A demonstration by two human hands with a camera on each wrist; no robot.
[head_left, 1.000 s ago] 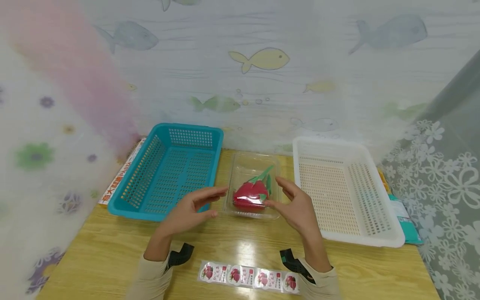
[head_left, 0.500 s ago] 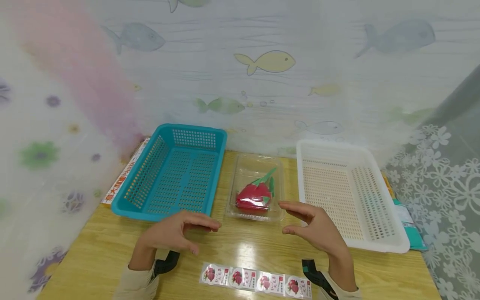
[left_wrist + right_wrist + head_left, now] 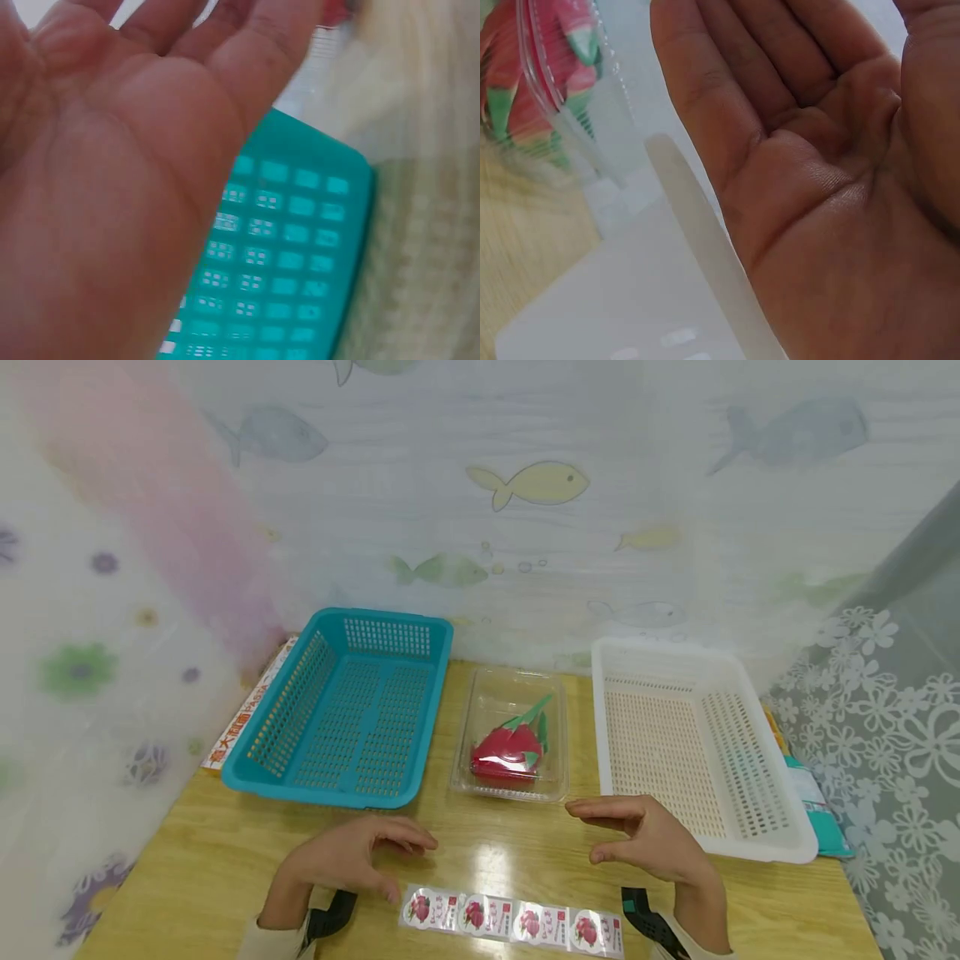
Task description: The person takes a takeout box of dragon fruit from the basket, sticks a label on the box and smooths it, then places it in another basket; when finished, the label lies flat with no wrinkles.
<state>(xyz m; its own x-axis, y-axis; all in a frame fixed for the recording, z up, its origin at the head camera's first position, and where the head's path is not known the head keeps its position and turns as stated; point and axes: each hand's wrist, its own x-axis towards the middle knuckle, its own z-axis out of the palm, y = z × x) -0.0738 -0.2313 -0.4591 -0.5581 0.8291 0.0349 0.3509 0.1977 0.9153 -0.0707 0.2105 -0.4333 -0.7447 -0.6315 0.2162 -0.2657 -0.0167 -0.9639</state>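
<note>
In the head view, a clear plastic box (image 3: 513,689) stands on the table between two baskets. Inside it lies a red dragon fruit (image 3: 506,753) with green leaf tips. My left hand (image 3: 348,856) hovers in front of the blue basket, fingers relaxed and nothing in them. On the other side my right hand (image 3: 648,839) is held near the front left corner of the white basket, also holding nothing. Between the hands, near the front, lies a strip of stickers (image 3: 510,922) printed with dragon fruit. The right wrist view shows the bare palm (image 3: 817,172).
The blue basket (image 3: 431,727) stands at the left, with a printed pasta package (image 3: 243,718) behind its outer side. At the right is the white basket (image 3: 600,718), with a teal and white packet (image 3: 821,814) beyond it. A fish-patterned curtain (image 3: 525,543) hangs behind the table.
Both hands have drawn back from the sides of the clear box toward the front of the table and spread apart. The box stays between the baskets.
</note>
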